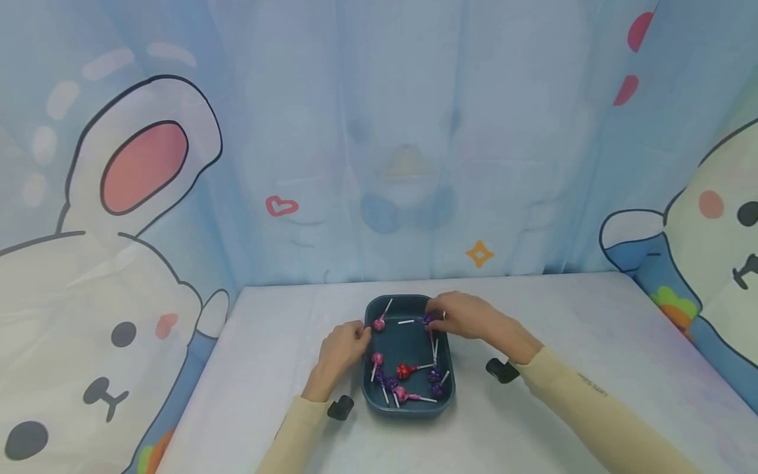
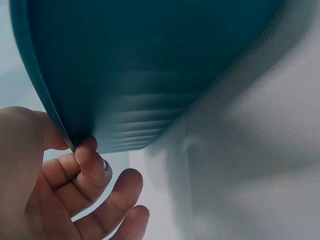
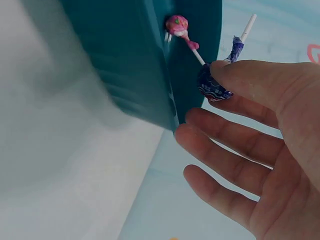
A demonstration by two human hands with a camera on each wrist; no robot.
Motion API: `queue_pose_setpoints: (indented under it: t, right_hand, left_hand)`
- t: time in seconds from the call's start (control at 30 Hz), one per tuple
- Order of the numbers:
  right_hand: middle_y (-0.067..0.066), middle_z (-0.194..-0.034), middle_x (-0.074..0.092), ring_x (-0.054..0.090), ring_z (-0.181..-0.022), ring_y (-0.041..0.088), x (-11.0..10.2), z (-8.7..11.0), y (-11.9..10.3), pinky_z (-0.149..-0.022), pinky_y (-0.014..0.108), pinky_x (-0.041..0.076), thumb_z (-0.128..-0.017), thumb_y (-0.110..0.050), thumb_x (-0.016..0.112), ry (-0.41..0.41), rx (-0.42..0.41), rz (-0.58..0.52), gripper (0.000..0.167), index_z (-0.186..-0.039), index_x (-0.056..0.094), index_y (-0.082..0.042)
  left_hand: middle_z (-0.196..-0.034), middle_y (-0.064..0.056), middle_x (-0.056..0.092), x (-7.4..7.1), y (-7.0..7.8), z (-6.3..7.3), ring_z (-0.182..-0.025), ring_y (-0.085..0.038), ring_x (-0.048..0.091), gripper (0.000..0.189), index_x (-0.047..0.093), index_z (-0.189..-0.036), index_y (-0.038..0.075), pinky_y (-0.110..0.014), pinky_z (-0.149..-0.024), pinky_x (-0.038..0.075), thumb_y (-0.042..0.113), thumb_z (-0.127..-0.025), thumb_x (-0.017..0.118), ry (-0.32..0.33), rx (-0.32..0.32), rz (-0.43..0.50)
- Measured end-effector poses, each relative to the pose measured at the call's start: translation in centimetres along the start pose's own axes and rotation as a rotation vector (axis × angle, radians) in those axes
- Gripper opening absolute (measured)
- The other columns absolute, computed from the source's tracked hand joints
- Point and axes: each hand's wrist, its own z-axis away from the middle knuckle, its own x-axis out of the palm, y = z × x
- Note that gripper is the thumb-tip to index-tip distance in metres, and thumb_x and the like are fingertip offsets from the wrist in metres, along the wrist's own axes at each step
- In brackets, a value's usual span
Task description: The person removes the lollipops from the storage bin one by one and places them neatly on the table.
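A dark teal tray (image 1: 398,342) stands on the white table with several lollipops in it. My left hand (image 1: 343,349) grips the tray's left rim; in the left wrist view, thumb and index finger of the left hand (image 2: 70,175) pinch that edge. My right hand (image 1: 468,316) is over the tray's far right corner. Between its thumb and index finger, the right hand (image 3: 240,120) pinches a purple-wrapped lollipop (image 3: 212,85), its white stick pointing up. Beyond it, a pink lollipop (image 3: 178,26) lies inside the tray. The other right fingers are spread by the rim.
Toward the tray's near end lie a red lollipop (image 1: 403,371), purple lollipops (image 1: 437,390) and pink ones. Another pink lollipop (image 1: 379,324) is at the far left inside. A printed blue curtain (image 1: 403,131) hangs behind the white table (image 1: 533,408).
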Motion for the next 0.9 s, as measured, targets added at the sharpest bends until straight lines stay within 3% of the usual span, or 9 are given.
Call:
queue_pose_setpoints:
  t: [0.17, 0.43, 0.9]
  right_hand:
    - [0.005, -0.109, 0.072, 0.068, -0.098, 0.022, -0.2, 0.6, 0.7, -0.083, 0.041, 0.056, -0.093, -0.025, 0.073, 0.011, 0.028, -0.039, 0.027, -0.115, 0.070, -0.011]
    - [0.003, -0.100, 0.072, 0.066, -0.088, 0.017, -0.1, 1.6, 2.0, -0.073, 0.033, 0.055, -0.091, -0.022, 0.075, 0.045, 0.042, -0.069, 0.026, -0.114, 0.070, -0.010]
    - [0.001, -0.095, 0.071, 0.063, -0.084, 0.014, 1.6, 3.7, 5.3, -0.073, 0.033, 0.054, -0.091, -0.020, 0.074, 0.049, 0.148, -0.135, 0.022, -0.110, 0.070, -0.009]
  left_hand:
    - [-0.062, 0.003, 0.050, 0.1, -0.1, -0.1, -0.056, -0.012, 0.046, 0.031, 0.054, -0.073, 0.013, -0.026, -0.051, 0.034, 0.028, -0.099, 0.057, -0.004, 0.003, 0.006]
    - [-0.062, 0.002, 0.051, 0.2, -0.4, -0.2, -0.056, -0.013, 0.047, 0.031, 0.054, -0.073, 0.013, -0.027, -0.052, 0.035, 0.028, -0.100, 0.056, -0.004, 0.004, 0.009]
    - [-0.063, 0.002, 0.051, 0.3, -0.2, -0.1, -0.057, -0.013, 0.047, 0.031, 0.055, -0.073, 0.013, -0.027, -0.052, 0.035, 0.028, -0.100, 0.057, -0.002, -0.011, 0.006]
